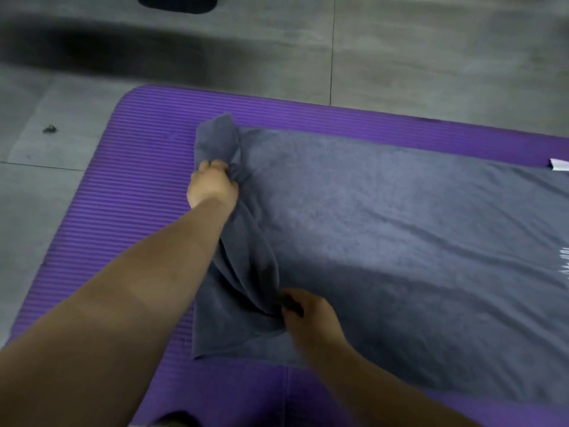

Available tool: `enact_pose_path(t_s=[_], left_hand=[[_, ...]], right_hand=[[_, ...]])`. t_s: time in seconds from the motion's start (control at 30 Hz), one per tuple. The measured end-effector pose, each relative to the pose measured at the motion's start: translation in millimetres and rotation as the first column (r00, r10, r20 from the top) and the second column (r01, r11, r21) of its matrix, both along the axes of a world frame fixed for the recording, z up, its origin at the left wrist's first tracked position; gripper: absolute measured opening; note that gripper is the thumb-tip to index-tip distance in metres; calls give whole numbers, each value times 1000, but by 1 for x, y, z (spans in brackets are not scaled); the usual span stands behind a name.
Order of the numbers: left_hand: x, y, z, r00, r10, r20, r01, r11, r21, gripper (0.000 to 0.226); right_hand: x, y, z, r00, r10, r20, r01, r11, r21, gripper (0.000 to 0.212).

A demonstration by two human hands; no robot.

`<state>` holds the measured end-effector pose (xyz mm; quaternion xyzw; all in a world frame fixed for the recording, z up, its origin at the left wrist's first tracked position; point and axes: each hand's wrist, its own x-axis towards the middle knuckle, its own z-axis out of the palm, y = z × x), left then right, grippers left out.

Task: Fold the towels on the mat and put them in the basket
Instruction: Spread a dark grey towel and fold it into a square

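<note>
Grey terry, bunched tight: my left hand is curled round a fistful of towel at the far end of its short edge. My right hand pinches the same edge on the near side, fingers closed on cloth. Between the two grips the edge is ruckled and lifted. The rest lies flat across the mat, running off to my right, with a white tag at its far side.

To fold this well, I reckon I should pull my hands apart first so the edge goes taut and straight. Then lift it just clear, carry it over to the right and lay it square on the opposite edge, corners matched, before smoothing. If I drag it low, the layer underneath may creep and wrinkle.

Under it all the mat is purple and ribbed, its rounded corner off to my left. Beyond lie grey floor tiles, a small dark speck on one, something black at the top of view. Basket? Not in sight.
</note>
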<state>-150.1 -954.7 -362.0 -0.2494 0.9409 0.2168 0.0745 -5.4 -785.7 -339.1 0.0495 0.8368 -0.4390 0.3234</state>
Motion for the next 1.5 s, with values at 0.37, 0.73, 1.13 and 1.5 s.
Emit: enact_pose_path(t_s=[0.37, 0.73, 1.13, 1.5], left_hand=[[-45, 42, 65, 946, 282, -162, -113, 753, 648, 28], [-35, 361, 112, 926, -284, -251, 346, 364, 865, 56], [141, 311, -16, 133, -981, -140, 990, 137, -18, 54], [172, 294, -28, -20, -996, -87, 999, -16, -47, 67]], right_hand=[[-49, 110, 53, 990, 136, -43, -128, 980, 155, 32], [22, 358, 54, 691, -676, -254, 717, 687, 122, 32], [68, 481, -38, 227, -930, -288, 965, 175, 195, 7], [70, 478, -18, 368, -857, -362, 875, 188, 446, 28]])
